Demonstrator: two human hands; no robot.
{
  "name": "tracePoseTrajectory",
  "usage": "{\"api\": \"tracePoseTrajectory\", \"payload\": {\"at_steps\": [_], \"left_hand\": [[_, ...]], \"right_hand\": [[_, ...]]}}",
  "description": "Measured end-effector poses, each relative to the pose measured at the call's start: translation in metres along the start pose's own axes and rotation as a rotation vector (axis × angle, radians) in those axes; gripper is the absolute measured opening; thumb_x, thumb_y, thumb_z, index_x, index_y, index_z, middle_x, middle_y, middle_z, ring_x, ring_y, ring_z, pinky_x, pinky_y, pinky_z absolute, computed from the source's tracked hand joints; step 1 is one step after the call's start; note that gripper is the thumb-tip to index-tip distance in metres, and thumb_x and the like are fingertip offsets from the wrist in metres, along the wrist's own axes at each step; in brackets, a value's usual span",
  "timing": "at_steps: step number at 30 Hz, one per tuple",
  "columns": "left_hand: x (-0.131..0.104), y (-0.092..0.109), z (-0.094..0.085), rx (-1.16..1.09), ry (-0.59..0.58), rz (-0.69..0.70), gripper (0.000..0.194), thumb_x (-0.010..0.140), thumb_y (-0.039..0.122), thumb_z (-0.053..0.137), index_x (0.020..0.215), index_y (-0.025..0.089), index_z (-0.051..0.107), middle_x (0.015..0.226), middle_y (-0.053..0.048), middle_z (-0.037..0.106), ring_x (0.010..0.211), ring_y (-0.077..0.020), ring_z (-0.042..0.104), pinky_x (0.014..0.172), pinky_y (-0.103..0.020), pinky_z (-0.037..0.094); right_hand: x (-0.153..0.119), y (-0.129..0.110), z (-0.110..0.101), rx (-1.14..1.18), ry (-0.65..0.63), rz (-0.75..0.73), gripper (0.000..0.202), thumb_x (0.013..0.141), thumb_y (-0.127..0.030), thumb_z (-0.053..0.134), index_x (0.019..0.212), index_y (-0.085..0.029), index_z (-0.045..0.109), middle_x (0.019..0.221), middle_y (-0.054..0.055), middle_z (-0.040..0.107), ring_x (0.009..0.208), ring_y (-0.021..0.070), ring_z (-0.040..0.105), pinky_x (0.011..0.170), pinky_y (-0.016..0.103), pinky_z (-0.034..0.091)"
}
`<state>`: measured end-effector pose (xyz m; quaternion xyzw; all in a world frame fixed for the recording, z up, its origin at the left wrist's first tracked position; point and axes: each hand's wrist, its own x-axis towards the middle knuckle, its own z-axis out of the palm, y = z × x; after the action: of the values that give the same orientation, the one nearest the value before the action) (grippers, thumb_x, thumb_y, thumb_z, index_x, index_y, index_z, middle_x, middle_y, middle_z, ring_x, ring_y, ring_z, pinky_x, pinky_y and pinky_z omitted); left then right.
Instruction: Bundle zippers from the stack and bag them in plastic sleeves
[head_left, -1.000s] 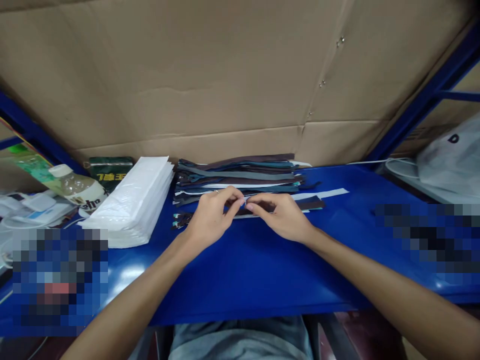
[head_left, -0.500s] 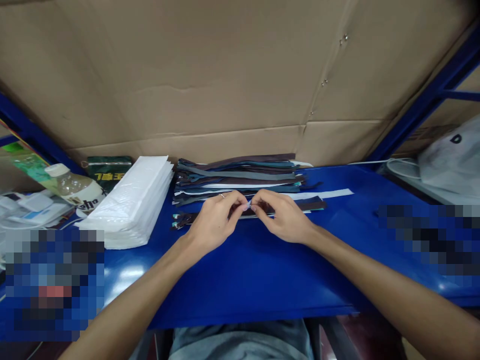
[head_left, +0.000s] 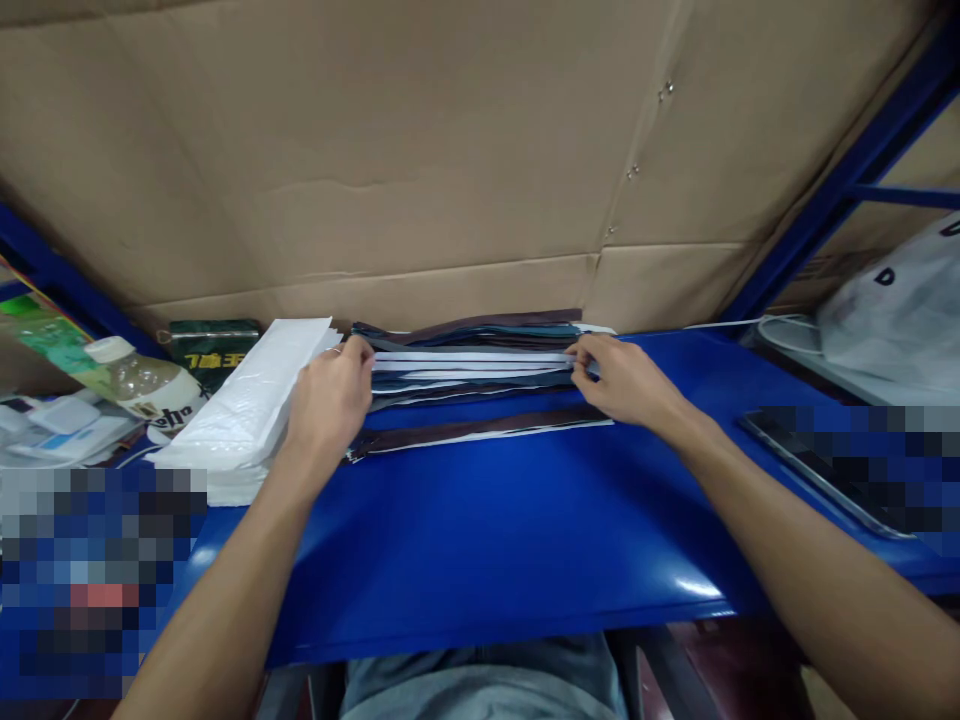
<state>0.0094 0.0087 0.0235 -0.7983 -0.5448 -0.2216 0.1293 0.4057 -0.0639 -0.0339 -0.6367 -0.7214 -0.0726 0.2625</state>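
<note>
A white zipper stretches almost straight between my two hands, above the pile of zippers. My left hand pinches its left end, close to the white padded envelopes. At the right end, the fingertips of my right hand are closed on it. Beneath and behind lies the pile of dark zippers, in brown, grey and teal, with more white strips among them. Nearer to me, a brown zipper rests apart with a white edge showing under it.
A stack of white padded envelopes stands left, beside a bottle and a dark green packet. A dark flat device, partly blurred, lies right on the blue table. Behind rises a cardboard wall.
My hands were together at the middle, pinching something small. They have since moved apart to either side, and the white zipper now spans between them. The view has shifted slightly.
</note>
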Motion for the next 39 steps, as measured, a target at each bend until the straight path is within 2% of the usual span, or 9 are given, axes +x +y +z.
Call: {"api": "tracePoseTrajectory", "payload": {"at_steps": [3,6,9,12,15,19,23,28,39], "left_hand": [[0.004,-0.018,-0.007,0.090,0.058,-0.108,0.027,0.107,0.033,0.044,0.117,0.021,0.065,0.105,-0.013,0.076,0.102,-0.0333,0.071,0.091,-0.047,0.053],[0.006,-0.026,-0.013,0.067,0.095,-0.133,0.029,0.107,0.034,0.042,0.121,0.021,0.064,0.108,-0.013,0.074,0.106,-0.0336,0.069,0.096,-0.049,0.053],[0.003,-0.014,-0.015,0.021,0.183,-0.074,0.032,0.104,0.033,0.049,0.132,0.021,0.061,0.133,-0.017,0.066,0.125,-0.0365,0.061,0.107,-0.052,0.050],[-0.007,0.014,-0.012,-0.084,0.241,0.068,0.035,0.102,0.032,0.057,0.134,0.019,0.059,0.146,-0.018,0.056,0.136,-0.0355,0.055,0.111,-0.049,0.049],[-0.023,0.047,-0.003,-0.259,0.074,0.249,0.017,0.104,0.034,0.056,0.112,0.023,0.065,0.115,-0.010,0.072,0.109,-0.0263,0.069,0.092,-0.039,0.057],[-0.040,0.075,0.007,-0.327,-0.145,0.343,0.019,0.102,0.041,0.061,0.098,0.024,0.069,0.088,-0.003,0.075,0.074,-0.0206,0.071,0.064,-0.032,0.052],[-0.046,0.083,0.014,-0.297,-0.223,0.397,0.023,0.103,0.044,0.061,0.104,0.024,0.073,0.094,-0.007,0.078,0.081,-0.0254,0.075,0.062,-0.032,0.050],[-0.045,0.082,0.019,-0.208,-0.227,0.486,0.028,0.108,0.042,0.055,0.109,0.022,0.074,0.097,-0.008,0.079,0.086,-0.0256,0.077,0.064,-0.030,0.050],[-0.042,0.073,0.006,-0.416,-0.242,0.538,0.026,0.109,0.033,0.051,0.112,0.026,0.076,0.106,-0.002,0.080,0.092,-0.0208,0.075,0.075,-0.031,0.053]], "right_hand": [[0.001,0.020,-0.008,-0.102,0.017,0.151,0.010,0.088,-0.027,0.058,0.093,-0.021,0.066,0.085,0.011,0.076,0.074,0.0308,0.071,0.068,0.039,0.049],[0.002,0.028,-0.016,-0.087,0.074,0.216,0.010,0.088,-0.030,0.061,0.087,-0.023,0.068,0.075,0.008,0.075,0.068,0.0301,0.070,0.067,0.039,0.049],[0.001,0.019,-0.018,0.103,0.078,0.200,0.018,0.091,-0.038,0.065,0.085,-0.024,0.074,0.084,0.006,0.079,0.078,0.0293,0.074,0.074,0.040,0.055],[-0.001,-0.005,-0.012,0.361,-0.003,0.147,0.025,0.094,-0.045,0.066,0.092,-0.024,0.080,0.091,0.005,0.081,0.083,0.0282,0.077,0.080,0.041,0.060],[-0.007,-0.036,0.000,0.560,-0.059,0.069,0.024,0.096,-0.044,0.067,0.098,-0.023,0.079,0.098,0.007,0.082,0.088,0.0273,0.079,0.085,0.042,0.063],[-0.016,-0.074,0.010,0.720,-0.134,0.019,0.018,0.096,-0.040,0.069,0.104,-0.023,0.070,0.097,0.006,0.082,0.092,0.0267,0.080,0.085,0.039,0.063],[-0.024,-0.099,0.009,0.697,-0.226,-0.031,0.013,0.101,-0.036,0.065,0.108,-0.027,0.063,0.098,0.002,0.083,0.098,0.0263,0.081,0.084,0.035,0.062],[-0.026,-0.106,0.007,0.650,-0.257,-0.153,0.018,0.105,-0.036,0.058,0.119,-0.028,0.066,0.115,0.002,0.081,0.112,0.0261,0.077,0.092,0.035,0.060],[-0.025,-0.105,0.008,0.877,-0.229,-0.054,0.023,0.099,-0.046,0.070,0.103,-0.027,0.081,0.104,0.002,0.081,0.094,0.0230,0.078,0.087,0.036,0.064]]}}
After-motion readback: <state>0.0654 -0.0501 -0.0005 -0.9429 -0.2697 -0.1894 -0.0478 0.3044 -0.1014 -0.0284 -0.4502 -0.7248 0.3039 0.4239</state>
